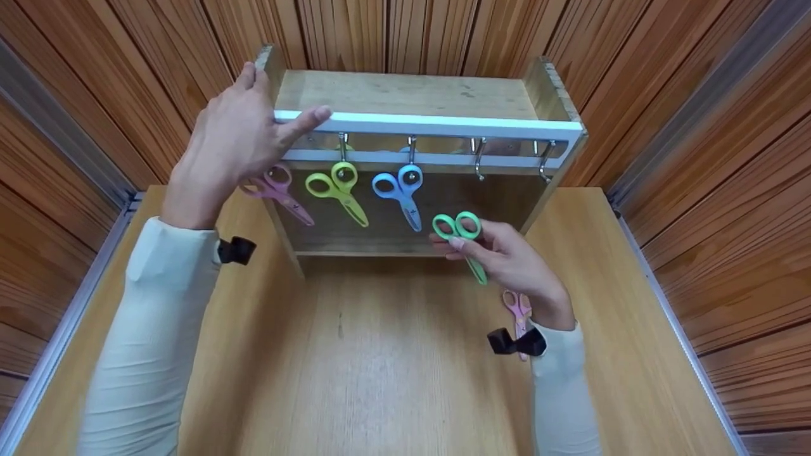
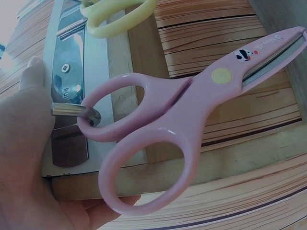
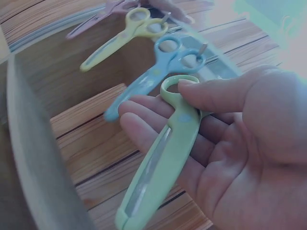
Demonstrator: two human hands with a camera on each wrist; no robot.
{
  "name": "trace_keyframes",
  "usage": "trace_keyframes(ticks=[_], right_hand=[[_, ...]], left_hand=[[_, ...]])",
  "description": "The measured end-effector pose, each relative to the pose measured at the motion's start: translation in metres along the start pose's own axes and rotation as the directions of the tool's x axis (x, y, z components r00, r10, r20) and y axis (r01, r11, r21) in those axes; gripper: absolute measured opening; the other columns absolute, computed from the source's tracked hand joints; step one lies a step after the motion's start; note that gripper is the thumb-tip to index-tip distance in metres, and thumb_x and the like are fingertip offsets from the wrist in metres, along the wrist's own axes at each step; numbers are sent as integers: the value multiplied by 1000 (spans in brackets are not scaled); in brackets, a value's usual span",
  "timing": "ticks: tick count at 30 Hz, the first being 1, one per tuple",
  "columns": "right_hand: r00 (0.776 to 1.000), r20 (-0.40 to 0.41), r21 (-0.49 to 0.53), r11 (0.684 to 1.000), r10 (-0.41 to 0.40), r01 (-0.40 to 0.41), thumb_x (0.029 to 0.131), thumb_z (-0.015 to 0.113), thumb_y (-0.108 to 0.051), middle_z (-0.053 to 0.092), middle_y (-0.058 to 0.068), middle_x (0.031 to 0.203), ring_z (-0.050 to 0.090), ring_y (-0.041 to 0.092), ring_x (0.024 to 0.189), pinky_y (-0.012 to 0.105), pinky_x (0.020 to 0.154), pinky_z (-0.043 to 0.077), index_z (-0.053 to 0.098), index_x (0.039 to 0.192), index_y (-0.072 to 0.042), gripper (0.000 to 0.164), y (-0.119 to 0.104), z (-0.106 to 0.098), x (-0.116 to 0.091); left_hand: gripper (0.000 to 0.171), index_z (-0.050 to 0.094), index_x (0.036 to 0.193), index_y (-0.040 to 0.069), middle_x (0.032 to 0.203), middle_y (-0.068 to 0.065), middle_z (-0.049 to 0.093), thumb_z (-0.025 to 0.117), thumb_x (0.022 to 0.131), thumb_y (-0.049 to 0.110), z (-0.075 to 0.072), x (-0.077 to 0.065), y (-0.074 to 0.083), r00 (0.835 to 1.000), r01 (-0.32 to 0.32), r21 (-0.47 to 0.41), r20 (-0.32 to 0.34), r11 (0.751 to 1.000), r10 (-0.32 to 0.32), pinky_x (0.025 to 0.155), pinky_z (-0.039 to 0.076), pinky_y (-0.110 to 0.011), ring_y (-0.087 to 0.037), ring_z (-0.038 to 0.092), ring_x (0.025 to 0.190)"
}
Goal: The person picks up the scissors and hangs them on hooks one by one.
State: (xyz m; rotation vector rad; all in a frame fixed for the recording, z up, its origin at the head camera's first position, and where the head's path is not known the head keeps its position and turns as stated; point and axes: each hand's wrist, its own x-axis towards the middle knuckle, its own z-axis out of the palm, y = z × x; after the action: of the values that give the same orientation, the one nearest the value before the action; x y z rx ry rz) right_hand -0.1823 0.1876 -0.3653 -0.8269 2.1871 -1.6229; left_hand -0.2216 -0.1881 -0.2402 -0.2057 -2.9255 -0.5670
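My left hand (image 1: 237, 133) grips the left end of a wooden rack (image 1: 405, 95), its thumb over the white front rail (image 1: 443, 124). From the rail's hooks hang pink scissors (image 2: 206, 91), yellow scissors (image 1: 353, 208) and blue scissors (image 1: 408, 206), blades pointing down. The pink pair is closest to the left hand, one finger loop on its hook. In front of the rack, my right hand (image 1: 504, 253) pinches green scissors (image 3: 168, 158) near the finger loops, between thumb and fingers. The green blades point down, and this pair is apart from the rail.
Two bare hooks (image 1: 479, 161) stick out on the rail's right part. Another pair of pink scissors (image 1: 516, 305) lies on the wooden table (image 1: 380, 380), partly covered by the right wrist's black camera mount. Wood-panelled walls (image 1: 728, 158) stand behind and at both sides.
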Motion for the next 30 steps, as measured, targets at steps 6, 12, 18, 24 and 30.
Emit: trace_keyframes(ticks=[6, 12, 18, 24, 30], right_hand=[[999, -6, 73, 996, -51, 51, 108, 56, -10, 72, 22, 134, 73, 20, 123, 36, 102, 60, 57, 139, 7, 35, -17, -2, 9], [995, -39, 87, 991, -94, 97, 109, 54, -7, 71, 28, 132, 73, 27, 123, 37, 101, 60, 58, 139, 6, 33, -25, -11, 16], [995, -80, 142, 987, -61, 72, 108, 55, -5, 76, 19, 126, 74, 33, 119, 37, 100, 61, 59, 137, 5, 31, -24, -21, 20], [997, -53, 149, 987, -56, 64, 108, 56, -6, 76, 18, 125, 76, 27, 117, 36, 100, 61, 59, 139, 5, 33, -18, -27, 26], [998, -38, 137, 989, -54, 59, 108, 56, -7, 77, 19, 125, 76, 26, 117, 37, 101, 60, 60, 137, 5, 32, -10, -31, 32]], left_hand=[[113, 16, 166, -3, 176, -25, 6, 37, 96, 84, 1, -2, -2, 1000, 11, -3, 1, 1000, -11, 109, 48, -67, -58, 46, 141], [114, 15, 166, -2, 176, -24, 6, 38, 96, 84, 3, 0, -1, 1000, 20, -9, 9, 1000, -20, 114, 44, -67, -57, 39, 148], [113, 12, 168, 1, 177, -23, 5, 38, 95, 84, 5, 2, 0, 999, 33, -24, 20, 999, -33, 119, 38, -68, -56, 31, 153], [112, 13, 168, 1, 177, -23, 7, 39, 95, 83, 5, 2, 0, 999, 37, -27, 18, 999, -37, 119, 39, -67, -55, 34, 152], [112, 14, 168, 1, 177, -21, 8, 40, 95, 83, 5, 2, 0, 999, 43, -32, 13, 999, -43, 118, 40, -67, -54, 37, 150]])
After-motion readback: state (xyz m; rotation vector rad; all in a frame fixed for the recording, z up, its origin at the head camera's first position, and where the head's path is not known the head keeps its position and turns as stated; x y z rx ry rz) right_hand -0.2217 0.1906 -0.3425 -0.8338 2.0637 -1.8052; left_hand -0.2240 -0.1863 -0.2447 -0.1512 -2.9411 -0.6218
